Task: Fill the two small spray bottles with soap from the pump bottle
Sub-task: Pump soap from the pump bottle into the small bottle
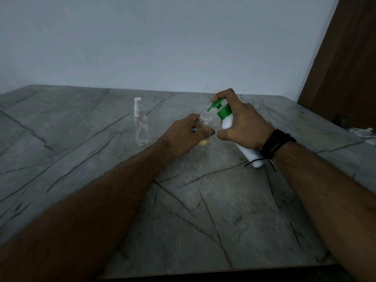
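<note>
- Two spray bottles stand on the marble table (81, 159): the capped bottle (141, 127) is alone to the left, well apart from the hands and looking empty, while the open bottle (206, 127) sits at the middle with its threaded neck bare.
- The left hand (183, 135) wraps its fingers and thumb round the open bottle, steadying it upright on the table; a little yellowish soap (204, 141) shows at the bottom, so filling looks barely begun.
- The right hand (242, 123) grips the pump bottle (240, 137), tilted with its base toward the person, one finger curled over the green pump head (215, 104). The nozzle tip hangs just above the open neck.
- Handling, as I judge it: the small bottles are thin clear plastic, light and easily tipped, so the open one wants holding low around the body, not by the neck, and not squeezed hard, since the walls likely flex.
- The pump bottle seems stiffer and heavier; a full wrap round its upper body with a finger on top suits it. Soap on its smooth white surface would make it slippery.
- The neck is narrow, so a stroke off-centre would probably run soap down the outside and onto the left fingers.
- The removed sprayer is not clearly in view; something small and dark shows at the left fingers, but I cannot tell what.
- A black cord band (273, 145) circles the right wrist.
</note>
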Demonstrator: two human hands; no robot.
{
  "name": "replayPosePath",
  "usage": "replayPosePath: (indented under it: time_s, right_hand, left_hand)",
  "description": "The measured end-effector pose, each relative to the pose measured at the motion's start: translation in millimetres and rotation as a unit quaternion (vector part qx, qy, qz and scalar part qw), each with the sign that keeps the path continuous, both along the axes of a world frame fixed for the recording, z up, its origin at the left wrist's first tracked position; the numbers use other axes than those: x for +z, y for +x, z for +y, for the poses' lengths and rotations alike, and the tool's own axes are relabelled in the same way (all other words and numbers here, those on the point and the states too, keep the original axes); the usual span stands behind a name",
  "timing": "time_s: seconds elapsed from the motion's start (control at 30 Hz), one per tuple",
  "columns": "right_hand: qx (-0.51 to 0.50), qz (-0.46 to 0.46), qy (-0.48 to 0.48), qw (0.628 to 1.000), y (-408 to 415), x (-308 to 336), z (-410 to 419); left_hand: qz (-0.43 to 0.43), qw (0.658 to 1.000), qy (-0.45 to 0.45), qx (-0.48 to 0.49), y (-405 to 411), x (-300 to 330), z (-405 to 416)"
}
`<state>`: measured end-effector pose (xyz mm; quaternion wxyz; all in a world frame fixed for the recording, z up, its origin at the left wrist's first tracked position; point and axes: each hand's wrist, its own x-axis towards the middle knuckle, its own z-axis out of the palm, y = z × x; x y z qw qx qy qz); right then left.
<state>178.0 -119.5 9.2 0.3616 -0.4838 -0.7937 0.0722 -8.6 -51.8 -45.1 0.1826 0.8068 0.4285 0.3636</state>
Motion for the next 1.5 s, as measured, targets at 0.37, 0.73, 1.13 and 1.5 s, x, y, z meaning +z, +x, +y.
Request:
replayPosePath:
  time_s: [0.37, 0.73, 1.13, 1.5]
  right_hand:
    - [-0.001, 0.001, -0.004, 1.0, 0.6, -0.1, -0.8]
    - [0.002, -0.001, 0.0, 1.0, -1.1, 0.3, -1.0]
    - [0.002, -0.005, 0.006, 1.0, -1.0, -0.2, -1.4]
    - [0.003, -0.002, 0.006, 1.0, -0.6, -0.3, -2.2]
  left_hand:
    - [0.004, 1.0, 0.002, 0.0, 0.5, 0.6, -0.1]
    - [0.004, 1.0, -0.001, -0.008, 0.4, 1.7, -2.1]
    - [0.004, 1.0, -0.008, -0.009, 0.5, 1.1, -0.3]
    - [0.007, 1.0, -0.001, -0.003, 0.6, 1.9, -2.0]
